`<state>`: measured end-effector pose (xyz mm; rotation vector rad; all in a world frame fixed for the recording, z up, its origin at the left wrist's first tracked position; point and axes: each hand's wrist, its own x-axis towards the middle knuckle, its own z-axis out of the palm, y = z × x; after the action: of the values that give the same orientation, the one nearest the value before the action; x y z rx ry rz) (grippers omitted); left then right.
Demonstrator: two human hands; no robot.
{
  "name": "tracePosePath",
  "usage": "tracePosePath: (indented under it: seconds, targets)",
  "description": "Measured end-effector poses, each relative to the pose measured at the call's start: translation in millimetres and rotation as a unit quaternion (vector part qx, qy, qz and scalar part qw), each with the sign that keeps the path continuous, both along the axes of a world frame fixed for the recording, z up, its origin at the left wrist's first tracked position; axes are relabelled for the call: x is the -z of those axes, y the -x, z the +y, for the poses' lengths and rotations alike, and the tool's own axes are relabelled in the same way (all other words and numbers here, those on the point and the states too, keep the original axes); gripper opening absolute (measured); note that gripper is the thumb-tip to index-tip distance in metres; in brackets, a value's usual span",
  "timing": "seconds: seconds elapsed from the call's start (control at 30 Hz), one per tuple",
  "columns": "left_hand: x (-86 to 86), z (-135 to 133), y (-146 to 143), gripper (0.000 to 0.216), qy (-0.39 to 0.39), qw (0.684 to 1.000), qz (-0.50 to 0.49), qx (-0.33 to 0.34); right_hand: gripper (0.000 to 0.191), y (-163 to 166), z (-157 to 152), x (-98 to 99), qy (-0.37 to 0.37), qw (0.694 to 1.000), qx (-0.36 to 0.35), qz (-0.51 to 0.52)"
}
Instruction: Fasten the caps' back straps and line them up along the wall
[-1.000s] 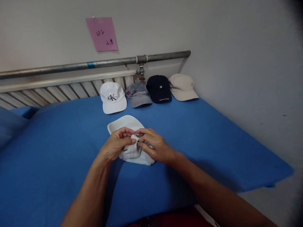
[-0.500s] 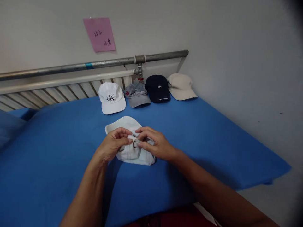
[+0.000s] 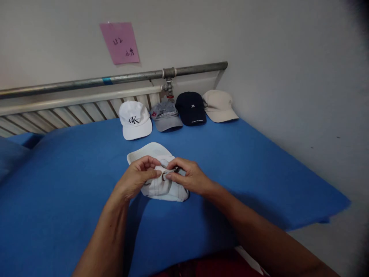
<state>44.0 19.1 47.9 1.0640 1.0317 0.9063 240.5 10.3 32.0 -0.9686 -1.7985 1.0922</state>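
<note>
A pale white cap (image 3: 150, 151) lies on the blue bed cover (image 3: 72, 181), its brim pointing away from me. My left hand (image 3: 135, 180) pinches the cap's back strap from the left. From the right, my right hand (image 3: 188, 177) pinches the same strap at its small metal buckle (image 3: 165, 176). Both hands have their fingers closed on the cap, thumbs and forefingers nearly meeting over the buckle.
Along the far edge stand a white cap with a black logo (image 3: 134, 119), a grey cap (image 3: 166, 115), a dark navy cap (image 3: 190, 107) and a beige cap (image 3: 219, 105). Behind them run a metal pipe (image 3: 115, 80) and a radiator. A pink note (image 3: 119, 42) hangs on the wall.
My hands have stayed on the cap's back strap. The fingers have shifted slightly around the buckle, and the view has drifted a little.
</note>
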Motion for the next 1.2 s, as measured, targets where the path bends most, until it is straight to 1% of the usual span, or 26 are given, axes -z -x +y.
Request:
tracePosePath:
  seconds: [0.07,0.17,0.27,0.37,0.47,0.53,0.63,0.7,0.8,0.87,0.93,1.0,1.1,1.2]
  targets:
    - [-1.9,-1.4,0.2,0.025,-0.011,1.000,0.009,0.011,0.010,2.6,-1.2,2.8,-0.011,1.000,0.011,-0.006]
    - [-4.7,-3.9,0.9,0.025,-0.029,0.999,0.022,0.026,0.010,8.2,-3.7,9.2,-0.057,0.997,0.044,-0.030]
    - [-6.6,-6.0,3.3,0.028,-0.034,0.997,0.018,0.069,0.010,10.4,-5.4,11.2,-0.086,0.993,0.065,-0.047]
    - [-7.6,-6.7,7.9,0.031,-0.027,0.993,0.007,0.117,0.011,4.5,-4.5,5.1,-0.053,0.998,0.034,-0.029]
    - [-8.3,-6.5,13.4,0.032,-0.036,0.990,0.019,0.132,0.018,-5.6,-2.4,-3.3,-0.018,0.999,-0.021,-0.016]
    - [-8.8,-6.3,16.3,0.031,-0.044,0.989,0.024,0.141,0.017,-10.8,-1.5,-6.5,-0.014,0.999,-0.046,-0.026]
    - [-10.3,-6.2,18.4,0.028,-0.058,0.986,0.034,0.155,0.009,-14.3,-0.9,-6.8,-0.035,0.997,-0.055,-0.051]
    - [-11.6,-6.0,18.8,0.023,-0.086,0.982,0.061,0.155,0.007,-14.9,-0.5,-5.5,-0.062,0.995,-0.052,-0.058]
    - [-13.3,-5.3,19.3,0.016,-0.148,0.968,0.134,0.153,0.006,-15.4,-0.2,-4.0,-0.094,0.992,-0.050,-0.061]
    - [-14.6,-5.1,20.0,0.017,-0.187,0.951,0.188,0.157,0.005,-15.8,-0.3,-4.5,-0.095,0.993,-0.040,-0.061]
    - [-16.5,-5.9,20.9,0.017,-0.196,0.940,0.227,0.165,0.005,-16.4,-0.8,-6.6,-0.081,0.995,-0.029,-0.058]
    - [-19.2,-7.6,21.5,0.018,-0.169,0.939,0.242,0.175,0.004,-17.0,-1.5,-9.9,-0.053,0.997,-0.026,-0.047]
    - [-23.9,-11.0,21.0,0.021,-0.126,0.943,0.236,0.198,0.007,-17.2,-2.5,-14.8,0.021,0.999,-0.046,-0.018]
    - [-27.0,-13.6,18.0,0.021,-0.124,0.938,0.243,0.214,0.009,-16.8,-2.8,-17.7,0.073,0.995,-0.060,0.001]
